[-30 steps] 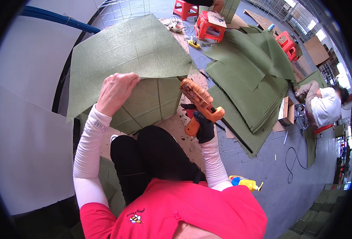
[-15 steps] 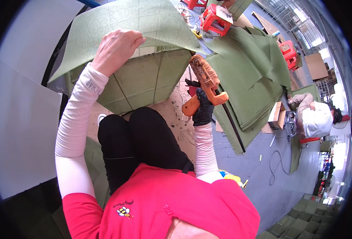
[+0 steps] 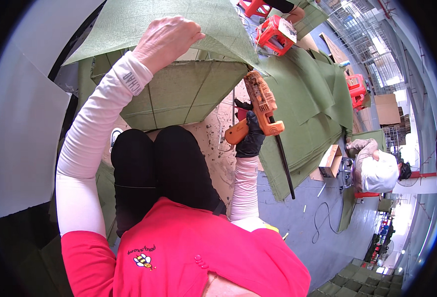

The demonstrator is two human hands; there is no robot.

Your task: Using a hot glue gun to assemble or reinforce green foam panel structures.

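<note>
My bare left hand [image 3: 169,43] is closed on the edge of a thin green sheet [image 3: 129,30], lifting it over a green panelled box shape [image 3: 179,91] before my knees. My right hand [image 3: 251,138], in a black glove, is wrapped round the handle of an orange glue gun [image 3: 262,94]. The gun's body is smeared brown. A long black glue stick [image 3: 285,166] sticks out behind it, toward the lower right. Its front end is close to the box's right upper corner, under the sheet; I cannot tell whether it touches.
Flat green sheets [image 3: 307,114] lie stacked at the right. Red stools [image 3: 277,35] stand beyond, one with a stained board on it. A co-worker in a white top [image 3: 376,171] bends over at the far right, near an open cardboard box [image 3: 331,161]. A cable [image 3: 321,222] loops across the floor.
My left hand has moved up and to the right with the sheet's edge. The glue gun has shifted slightly and stays in my right hand. At the top, more of another person's arm shows.
</note>
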